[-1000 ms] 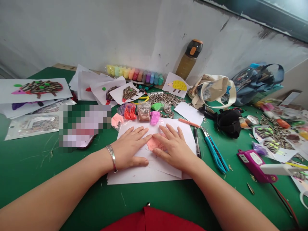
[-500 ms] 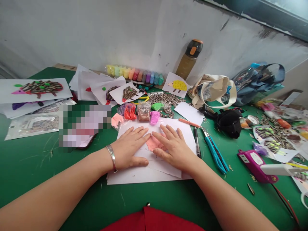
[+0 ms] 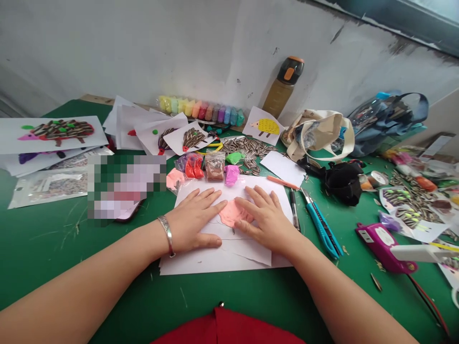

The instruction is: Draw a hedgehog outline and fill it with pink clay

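Note:
A flattened patch of salmon-pink modelling clay (image 3: 231, 214) lies on white paper (image 3: 201, 262) in front of me. My left hand (image 3: 195, 219) rests flat on the paper at the clay's left side, fingers spread, a silver bracelet on the wrist. On the other side, my right hand (image 3: 266, 219) lies over the clay's right part, fingers apart and covering some of it. Its thumb and fingers touch the clay. A faint pencil line shows on the sheet below the patch.
Behind the paper sit small bags of clay (image 3: 215, 166) and a heap of sunflower seeds (image 3: 249, 149). A black pen (image 3: 294, 210) and a blue utility knife (image 3: 322, 224) lie to the right. Hedgehog pictures (image 3: 60, 131) are at left; a bottle (image 3: 283, 88) stands by the wall.
My right hand has slid a little to the right, uncovering more of the pink clay. My left hand has stayed in place.

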Demonstrator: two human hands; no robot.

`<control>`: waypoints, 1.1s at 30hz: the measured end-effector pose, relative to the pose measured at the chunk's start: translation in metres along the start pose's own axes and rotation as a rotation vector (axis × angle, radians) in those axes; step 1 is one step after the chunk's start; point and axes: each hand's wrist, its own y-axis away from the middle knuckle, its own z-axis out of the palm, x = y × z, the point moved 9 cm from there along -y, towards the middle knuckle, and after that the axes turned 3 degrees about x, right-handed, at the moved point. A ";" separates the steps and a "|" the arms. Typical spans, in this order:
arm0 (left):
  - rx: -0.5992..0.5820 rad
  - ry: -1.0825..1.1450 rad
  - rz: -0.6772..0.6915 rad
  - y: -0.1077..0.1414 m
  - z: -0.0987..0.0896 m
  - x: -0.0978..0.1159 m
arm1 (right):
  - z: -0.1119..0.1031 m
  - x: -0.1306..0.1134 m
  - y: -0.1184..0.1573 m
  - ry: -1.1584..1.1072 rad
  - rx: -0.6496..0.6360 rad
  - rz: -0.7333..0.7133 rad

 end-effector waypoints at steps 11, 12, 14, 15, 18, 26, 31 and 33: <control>-0.013 -0.020 -0.009 0.000 0.001 -0.001 | 0.000 -0.008 -0.001 0.012 -0.025 -0.032; -0.010 -0.015 -0.006 0.000 0.001 0.000 | 0.000 -0.009 -0.001 0.013 -0.018 -0.031; -0.004 -0.004 0.000 -0.001 0.000 0.001 | -0.002 -0.011 -0.001 0.021 0.005 -0.035; -0.007 -0.003 -0.001 -0.001 0.000 0.001 | -0.003 -0.013 0.000 0.026 0.013 -0.043; -0.024 -0.009 -0.015 -0.001 0.001 0.001 | -0.004 -0.019 0.000 0.040 0.010 -0.062; -0.012 0.001 -0.012 -0.002 -0.001 0.001 | -0.003 -0.017 -0.002 -0.006 0.005 -0.043; -0.029 0.005 -0.026 -0.001 0.001 0.000 | -0.003 -0.014 -0.002 -0.007 0.021 -0.024; -0.018 0.008 -0.025 -0.001 0.001 -0.001 | 0.000 -0.016 -0.003 0.000 -0.005 -0.042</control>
